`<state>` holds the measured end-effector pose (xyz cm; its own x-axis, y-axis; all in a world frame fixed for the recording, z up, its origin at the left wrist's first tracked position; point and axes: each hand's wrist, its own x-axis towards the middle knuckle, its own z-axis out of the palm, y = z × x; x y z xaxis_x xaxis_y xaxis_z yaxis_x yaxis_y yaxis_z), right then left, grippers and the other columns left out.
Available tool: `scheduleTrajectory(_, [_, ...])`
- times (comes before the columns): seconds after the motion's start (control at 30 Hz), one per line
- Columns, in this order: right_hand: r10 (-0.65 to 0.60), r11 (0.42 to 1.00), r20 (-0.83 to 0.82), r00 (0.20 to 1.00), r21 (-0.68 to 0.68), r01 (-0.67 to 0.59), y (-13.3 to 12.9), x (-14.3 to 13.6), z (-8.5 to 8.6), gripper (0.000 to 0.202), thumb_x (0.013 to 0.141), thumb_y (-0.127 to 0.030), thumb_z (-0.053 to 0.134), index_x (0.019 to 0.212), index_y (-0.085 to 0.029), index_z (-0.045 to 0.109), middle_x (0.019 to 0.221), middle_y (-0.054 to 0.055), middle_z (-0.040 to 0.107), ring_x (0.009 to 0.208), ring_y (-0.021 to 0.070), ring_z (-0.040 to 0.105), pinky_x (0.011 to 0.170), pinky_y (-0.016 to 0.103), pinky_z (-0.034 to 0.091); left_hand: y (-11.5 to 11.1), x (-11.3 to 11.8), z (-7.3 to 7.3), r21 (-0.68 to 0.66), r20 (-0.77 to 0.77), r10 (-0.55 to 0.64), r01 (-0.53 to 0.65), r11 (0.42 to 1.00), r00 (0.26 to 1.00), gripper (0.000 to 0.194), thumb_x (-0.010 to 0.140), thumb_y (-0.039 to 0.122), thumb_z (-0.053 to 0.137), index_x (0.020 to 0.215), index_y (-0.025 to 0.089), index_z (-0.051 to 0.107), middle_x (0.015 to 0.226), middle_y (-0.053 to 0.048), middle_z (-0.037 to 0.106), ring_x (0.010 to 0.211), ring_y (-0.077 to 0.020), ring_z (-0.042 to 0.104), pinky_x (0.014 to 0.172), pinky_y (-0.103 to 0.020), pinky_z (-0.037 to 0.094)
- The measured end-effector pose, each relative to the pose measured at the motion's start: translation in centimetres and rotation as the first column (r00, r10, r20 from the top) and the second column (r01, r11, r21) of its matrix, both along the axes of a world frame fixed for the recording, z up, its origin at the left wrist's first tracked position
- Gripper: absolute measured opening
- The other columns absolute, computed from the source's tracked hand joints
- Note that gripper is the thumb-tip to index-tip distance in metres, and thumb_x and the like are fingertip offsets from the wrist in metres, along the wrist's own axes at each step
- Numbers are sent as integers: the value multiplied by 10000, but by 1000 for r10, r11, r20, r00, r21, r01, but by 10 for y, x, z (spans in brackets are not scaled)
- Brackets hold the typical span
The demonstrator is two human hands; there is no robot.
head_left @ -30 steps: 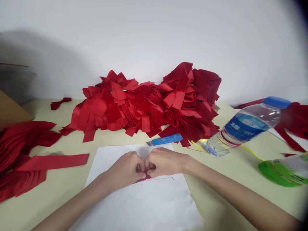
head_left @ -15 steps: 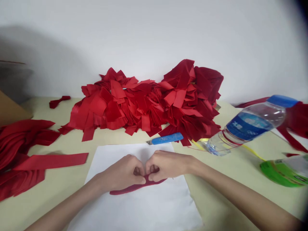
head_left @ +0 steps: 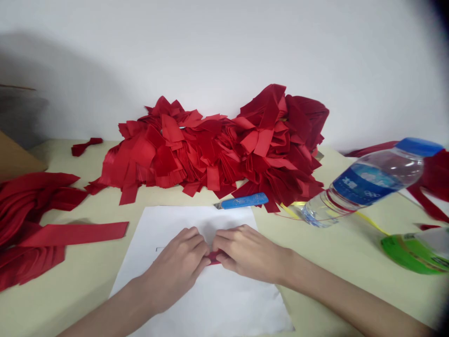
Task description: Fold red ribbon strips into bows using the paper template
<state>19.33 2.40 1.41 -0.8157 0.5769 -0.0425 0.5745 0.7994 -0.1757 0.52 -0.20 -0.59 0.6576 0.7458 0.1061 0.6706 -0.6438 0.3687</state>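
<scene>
Over a white paper sheet (head_left: 210, 304) my left hand (head_left: 178, 267) and my right hand (head_left: 249, 252) meet almost fingertip to fingertip. Each is closed on a red fabric strip (head_left: 213, 257). Only a short middle piece of the strip shows between the fingers; the hands cover the rest. A small drawn black line is visible on the paper by my left hand. Just beyond the sheet's far edge lies a blue cutter knife (head_left: 243, 201) with its blade pointing left.
A large heap of red strips (head_left: 210, 154) stands against the wall. More red strips (head_left: 31, 224) lie at left. At right are a tilted plastic bottle (head_left: 368, 182), a green roll (head_left: 410, 252), yellow ribbon (head_left: 372, 223) and further red fabric (head_left: 437, 175).
Both hands have turned and closed further over the red strip, whose ends were showing before and are now covered. The drawn line on the paper has come into view.
</scene>
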Motion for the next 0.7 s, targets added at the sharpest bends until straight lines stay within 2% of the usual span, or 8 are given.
scheduleTrajectory(0.13, [108, 970, 48, 993, 214, -116, -9, 3, -11, 105, 854, -116, 467, 792, -158, 539, 788, 18, 577, 660, 154, 528, 580, 291, 376, -5, -6, -9, 176, -34, -92, 96, 980, 995, 236, 878, 61, 390, 743, 164, 554, 730, -24, 574, 740, -184, 485, 659, -338, 417])
scheduleTrajectory(0.3, [263, 852, 45, 964, 458, -254, -20, 9, -23, 138, 857, -92, 453, 765, -140, 545, 736, 22, 552, 662, 164, 508, 598, 301, 365, -9, -12, -17, 322, -41, -204, 207, 924, 978, 237, 867, 16, 380, 749, 134, 548, 744, -34, 559, 737, -176, 468, 610, -317, 393])
scheduleTrajectory(0.47, [337, 768, 67, 939, 558, -315, -27, 11, -27, 211, 888, -101, 397, 774, -124, 573, 789, 66, 598, 711, 176, 534, 646, 318, 372, -14, -15, -20, 461, -160, -258, 303, 834, 953, 213, 867, 48, 410, 782, 139, 582, 829, -63, 604, 809, -204, 494, 685, -358, 400])
scheduleTrajectory(0.57, [325, 783, 73, 943, 538, -312, -30, 13, -28, 204, 892, -110, 403, 824, -101, 595, 847, 95, 611, 765, 193, 544, 687, 338, 376, -18, -16, -22, 501, -221, -254, 333, 798, 942, 176, 854, 61, 439, 805, 129, 593, 866, -73, 609, 862, -225, 494, 728, -374, 394])
scheduleTrajectory(0.7, [256, 864, 6, 967, 446, -231, -30, 13, -27, 154, 881, -118, 459, 814, -125, 598, 801, 58, 593, 752, 180, 525, 708, 335, 370, -18, -13, -21, 424, -213, -179, 256, 869, 961, 136, 822, 60, 474, 778, 149, 568, 811, -52, 580, 824, -218, 487, 695, -368, 384])
